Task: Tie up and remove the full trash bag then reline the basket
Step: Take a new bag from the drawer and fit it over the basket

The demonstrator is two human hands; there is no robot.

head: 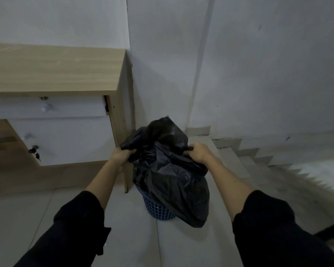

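Observation:
A full black trash bag (170, 170) bulges out of a small blue mesh basket (157, 210) on the floor, hiding most of the basket. My left hand (121, 156) is closed on the bag's upper left edge. My right hand (200, 152) grips the upper right edge. The bag's top stands loose between my hands, and its right side sags over the basket's rim.
A wooden desk (52, 72) with white drawers (66, 132) stands just left of the basket, its side panel almost touching it. A white wall corner (162, 54) rises behind. The pale tiled floor (181, 247) spreads in front, with steps (258, 157) dropping away at the right.

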